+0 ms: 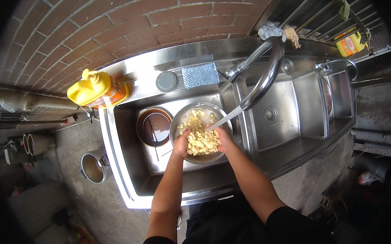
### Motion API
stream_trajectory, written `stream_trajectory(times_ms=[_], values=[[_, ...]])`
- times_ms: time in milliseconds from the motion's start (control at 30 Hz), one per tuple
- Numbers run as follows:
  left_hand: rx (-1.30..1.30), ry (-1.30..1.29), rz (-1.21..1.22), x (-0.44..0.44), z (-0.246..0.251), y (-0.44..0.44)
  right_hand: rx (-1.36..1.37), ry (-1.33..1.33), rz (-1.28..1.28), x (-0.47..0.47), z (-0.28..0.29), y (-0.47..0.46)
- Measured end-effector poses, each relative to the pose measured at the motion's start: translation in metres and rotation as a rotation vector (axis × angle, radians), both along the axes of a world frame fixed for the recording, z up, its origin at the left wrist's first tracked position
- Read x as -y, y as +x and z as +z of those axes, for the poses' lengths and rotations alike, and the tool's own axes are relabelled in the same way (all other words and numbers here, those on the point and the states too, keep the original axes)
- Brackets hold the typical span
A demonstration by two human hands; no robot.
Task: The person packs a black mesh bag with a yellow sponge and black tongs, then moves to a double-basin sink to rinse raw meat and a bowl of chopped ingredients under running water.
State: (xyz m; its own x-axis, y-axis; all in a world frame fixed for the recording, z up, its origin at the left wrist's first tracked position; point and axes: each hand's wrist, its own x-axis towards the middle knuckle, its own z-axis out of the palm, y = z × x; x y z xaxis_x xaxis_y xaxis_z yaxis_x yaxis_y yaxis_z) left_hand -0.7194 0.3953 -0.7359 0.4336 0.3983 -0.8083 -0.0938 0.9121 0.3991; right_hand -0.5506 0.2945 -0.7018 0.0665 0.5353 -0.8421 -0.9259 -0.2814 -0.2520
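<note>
Both hands are down in a round metal basin (227, 118) inside the left sink bowl. My left hand (181, 143) and my right hand (225, 140) cup a heap of pale yellow food pieces (202, 144) from either side. More pieces lie loose in the water toward the basin's far side. Water (227, 118) streams from the curved metal faucet (264, 82) and lands beside my right fingers. The fingertips under the heap are hidden.
Left of the basin is a brown-rimmed pot (140, 134) of dark liquid, with chopsticks (154, 134) across it. A yellow pump jug (99, 88), a round lid (167, 81) and a blue-silver scouring pad (200, 75) sit on the ledge. Another sink bowl (278, 129) adjoins at right.
</note>
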Motion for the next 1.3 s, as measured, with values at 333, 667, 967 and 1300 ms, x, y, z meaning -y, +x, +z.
stream_trajectory(times_ms=[333, 667, 967, 1300], values=[[-0.484, 0.708, -0.534, 0.013, 0.041, -0.003, 1.353, -0.223, 0.511, 0.007, 0.007, -0.010], [-0.950, 1.095, -1.710, 0.019, -0.025, 0.038, 1.755, -0.185, 1.259, 0.013, -0.079, -0.037], [-0.864, 1.415, -1.270, 0.022, 0.024, 0.019, 2.115, -0.185, 0.983, 0.016, -0.025, -0.038], [-0.740, 1.378, -0.567, 0.037, 0.085, -0.060, 1.665, 0.031, 0.821, 0.048, 0.084, 0.004]])
